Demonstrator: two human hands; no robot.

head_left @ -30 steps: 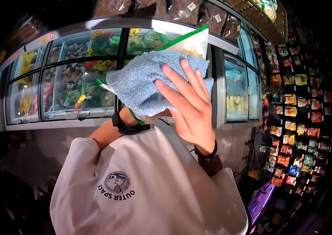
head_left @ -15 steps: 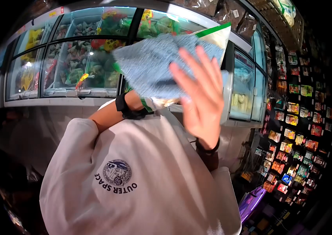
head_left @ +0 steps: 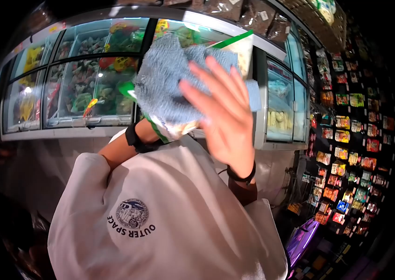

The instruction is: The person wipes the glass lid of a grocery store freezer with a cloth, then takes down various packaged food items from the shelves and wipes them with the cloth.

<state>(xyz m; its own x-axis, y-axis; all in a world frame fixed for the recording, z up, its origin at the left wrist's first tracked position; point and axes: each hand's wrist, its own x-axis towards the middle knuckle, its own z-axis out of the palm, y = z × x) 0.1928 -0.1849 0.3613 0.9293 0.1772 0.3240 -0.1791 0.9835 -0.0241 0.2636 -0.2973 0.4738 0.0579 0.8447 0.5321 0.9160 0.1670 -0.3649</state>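
A blue cloth (head_left: 164, 81) lies bunched over the front of a plastic food bag (head_left: 244, 51) with green edges and a white and clear body. My right hand (head_left: 227, 121) presses the cloth to the bag, its fingers stretched out and slightly blurred. From behind and below, my left hand (head_left: 150, 129) holds up the bag. Its fingers are hidden by the bag and cloth, and only the base of the hand and a black wristband (head_left: 137, 140) show. Bag and cloth are in the air before my chest. What the bag contains is mostly covered.
Ahead stands a glass-topped freezer (head_left: 85, 88) with bagged frozen goods, and a second freezer section (head_left: 281, 107) is to the right. Brown packages (head_left: 253, 16) lie on top at the back. Hanging packets (head_left: 342, 135) fill a dark rack on the right. A purple-lit panel (head_left: 302, 240) is at lower right.
My right hand has shifted slightly left and down with the cloth. The cloth is now more bunched, its left corner pushed up and in. The whole view has shifted a little.
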